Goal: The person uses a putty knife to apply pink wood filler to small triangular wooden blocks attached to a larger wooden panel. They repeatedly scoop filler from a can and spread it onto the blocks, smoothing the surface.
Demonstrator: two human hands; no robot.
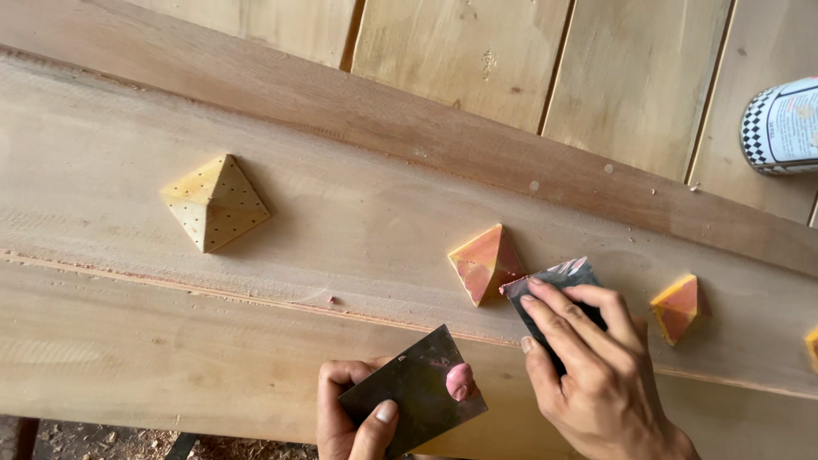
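While the right hand [588, 358] presses a small dark scraper [554, 285] against the coated wooden pyramid [486, 262] on the plank [358, 213], the left hand [349, 417] grips a metal plate [417, 388] (pink putty blob [460, 381] on it); another pyramid [677, 307] sits just beside.

The wooden board [341, 213] is showing pale tan. The left pyramid block [214, 202] is looking yellow with small dark dots; the middle pyramid block [486, 262] is wearing orange-pink streaks. The dark grey scraper [417, 388] is carrying a pink putty blob [459, 381]. The can [781, 126] is showing a black-and-white checker band.
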